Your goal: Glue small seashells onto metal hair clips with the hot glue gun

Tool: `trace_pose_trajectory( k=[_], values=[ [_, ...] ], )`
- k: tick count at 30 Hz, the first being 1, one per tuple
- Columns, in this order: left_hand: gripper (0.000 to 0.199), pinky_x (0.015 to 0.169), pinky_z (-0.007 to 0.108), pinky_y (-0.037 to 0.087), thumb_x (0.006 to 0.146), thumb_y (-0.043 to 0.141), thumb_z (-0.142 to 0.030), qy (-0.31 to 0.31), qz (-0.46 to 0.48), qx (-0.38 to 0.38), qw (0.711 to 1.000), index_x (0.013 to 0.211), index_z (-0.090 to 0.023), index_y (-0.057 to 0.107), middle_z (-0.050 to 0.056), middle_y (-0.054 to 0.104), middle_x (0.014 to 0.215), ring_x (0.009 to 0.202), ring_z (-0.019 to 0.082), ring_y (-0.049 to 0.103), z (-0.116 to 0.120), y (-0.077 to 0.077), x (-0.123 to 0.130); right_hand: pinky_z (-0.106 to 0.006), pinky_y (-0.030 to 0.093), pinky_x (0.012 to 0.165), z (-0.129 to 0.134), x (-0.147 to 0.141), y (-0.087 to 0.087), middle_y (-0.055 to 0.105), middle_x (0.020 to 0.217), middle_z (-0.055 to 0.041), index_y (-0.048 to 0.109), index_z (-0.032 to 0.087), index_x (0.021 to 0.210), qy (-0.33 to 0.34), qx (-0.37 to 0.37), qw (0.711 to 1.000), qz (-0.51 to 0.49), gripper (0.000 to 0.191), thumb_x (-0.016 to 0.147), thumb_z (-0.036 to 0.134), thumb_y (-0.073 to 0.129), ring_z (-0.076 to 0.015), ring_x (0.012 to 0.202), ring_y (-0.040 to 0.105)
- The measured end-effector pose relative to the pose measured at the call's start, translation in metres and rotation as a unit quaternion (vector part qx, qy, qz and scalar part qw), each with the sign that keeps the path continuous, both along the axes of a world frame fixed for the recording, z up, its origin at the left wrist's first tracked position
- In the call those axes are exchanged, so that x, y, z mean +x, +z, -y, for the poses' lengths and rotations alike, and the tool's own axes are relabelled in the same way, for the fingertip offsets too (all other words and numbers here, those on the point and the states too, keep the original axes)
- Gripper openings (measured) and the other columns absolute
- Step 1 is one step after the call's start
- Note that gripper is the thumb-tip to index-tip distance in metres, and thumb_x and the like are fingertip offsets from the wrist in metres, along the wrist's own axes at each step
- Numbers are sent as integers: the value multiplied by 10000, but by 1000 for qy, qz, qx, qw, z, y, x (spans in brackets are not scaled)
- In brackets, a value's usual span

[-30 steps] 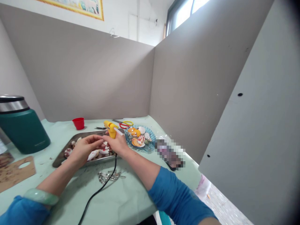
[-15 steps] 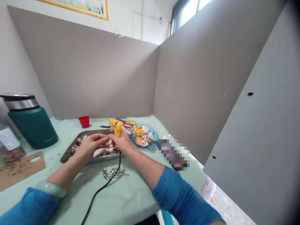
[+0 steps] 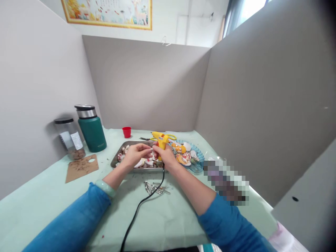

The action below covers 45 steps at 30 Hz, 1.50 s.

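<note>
My right hand [image 3: 168, 156] is wrapped round the handle of a yellow hot glue gun [image 3: 162, 138]. The gun's nozzle points left, a pale glue stick sticks out behind, and its black cord [image 3: 140, 203] runs toward me. Fingers pinched, my left hand [image 3: 138, 154] meets the right fingertips in front of the gun; whatever is between them is too small and hidden to name. Both hands hover over a metal tray [image 3: 113, 163] of shells. Beside my right hand, a blue scalloped plate [image 3: 199, 161] carries more shells and orange pieces.
Metal hair clips [image 3: 154, 188] lie before the tray. Scissors [image 3: 172, 137] and a red cup [image 3: 126, 132] are behind it. At left stand a green bottle [image 3: 92, 131], a clear jar [image 3: 70, 140] and a stained brown board [image 3: 82, 168]. Grey panels [image 3: 147, 84] enclose the table.
The view has swung left, so everything sits farther right and the whole jar shows. My hands keep close together over the tray, with the glue gun still in the right.
</note>
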<state>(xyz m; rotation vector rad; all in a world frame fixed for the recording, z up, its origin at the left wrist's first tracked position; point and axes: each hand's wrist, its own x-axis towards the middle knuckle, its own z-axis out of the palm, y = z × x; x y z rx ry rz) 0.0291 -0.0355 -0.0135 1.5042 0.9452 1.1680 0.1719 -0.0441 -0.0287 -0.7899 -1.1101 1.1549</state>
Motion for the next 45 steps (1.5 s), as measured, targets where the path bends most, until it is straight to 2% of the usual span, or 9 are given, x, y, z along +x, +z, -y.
trace_pose_trajectory(
  k=[4, 8, 10, 14, 18, 23, 31, 45],
  values=[
    [361, 621, 293, 543, 531, 805, -352, 48, 37, -18, 998, 737, -115, 627, 31, 669, 625, 594, 171, 662, -7, 2, -7, -199, 367, 364, 4, 4, 6, 552, 603, 36, 555, 182, 833, -28, 24, 998, 49, 267, 716, 405, 644, -75, 417, 450],
    [358, 606, 294, 534, 522, 809, -336, 87, 57, -24, 994, 724, -110, 619, 38, 663, 604, 586, 180, 661, -18, 1, -18, -193, 372, 384, 15, 16, 18, 623, 696, -17, 600, 157, 864, 27, 21, 992, 120, 326, 744, 460, 617, -78, 453, 495],
    [352, 612, 302, 532, 530, 804, -338, 100, 62, -13, 993, 726, -111, 619, 45, 666, 603, 594, 188, 663, -23, -1, -21, -192, 374, 393, 19, 22, 21, 627, 664, -23, 624, 144, 874, 49, 17, 985, 164, 364, 761, 487, 589, -84, 459, 503],
    [343, 609, 300, 524, 535, 798, -335, 113, 58, 9, 992, 715, -114, 607, 48, 662, 585, 590, 188, 661, -28, -5, -22, -196, 360, 397, 23, 26, 15, 599, 580, -6, 647, 137, 869, 82, -3, 970, 230, 387, 787, 505, 559, -68, 402, 446],
    [320, 590, 289, 516, 560, 777, -330, 124, 47, 28, 991, 723, -121, 596, 46, 664, 588, 595, 191, 665, -30, -9, -22, -210, 380, 414, 23, 22, 8, 573, 542, -6, 634, 131, 840, 85, -10, 967, 241, 353, 782, 476, 584, -92, 429, 472],
    [283, 568, 273, 503, 622, 733, -344, 155, 5, 64, 986, 757, -128, 610, 36, 661, 589, 564, 171, 649, -35, -14, -26, -206, 393, 437, 24, 19, 7, 569, 534, 5, 616, 144, 827, 80, -20, 966, 245, 282, 777, 421, 604, -96, 446, 489],
    [324, 641, 308, 531, 574, 768, -342, 124, 76, 37, 989, 754, -124, 610, 46, 678, 633, 634, 202, 677, -32, -12, -24, -208, 394, 439, 22, 20, 5, 568, 533, 3, 613, 146, 810, 74, -22, 965, 249, 261, 772, 404, 601, -99, 449, 490],
    [340, 665, 296, 526, 549, 791, -329, 125, 107, 19, 986, 754, -110, 631, 51, 681, 650, 631, 177, 667, -29, -8, -23, -218, 387, 457, 24, 20, 8, 557, 510, 13, 591, 163, 793, 93, 7, 958, 270, 202, 778, 363, 584, -112, 458, 499]
  ],
)
